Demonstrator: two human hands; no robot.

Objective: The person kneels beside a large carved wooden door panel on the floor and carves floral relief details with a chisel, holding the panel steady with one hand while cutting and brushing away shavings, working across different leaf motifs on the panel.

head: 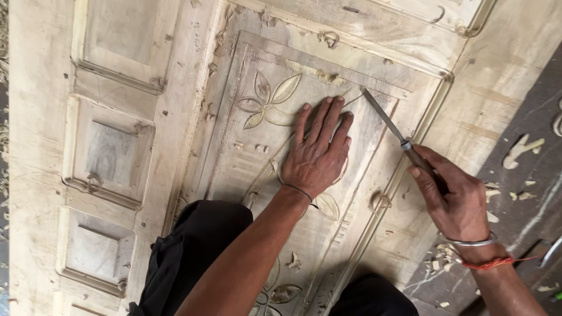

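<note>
A chisel [386, 120], clasped by its handle in the right hand [451, 202], slants up-left so its blade tip meets the upper right edge of a carved panel [252, 158] in a pale wooden door [175, 117]. The left hand [319, 152] lies flat and open on the panel, fingers spread, holding nothing, just right of a carved leaf flower [268, 100]. Wood shavings [521, 149] lie on the dark floor [527, 117] past the door's right edge.

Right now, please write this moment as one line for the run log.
left hand: flat on carved wooden door panel | right hand: grips chisel, tip at panel's edge | wood shavings: on floor at right
</note>
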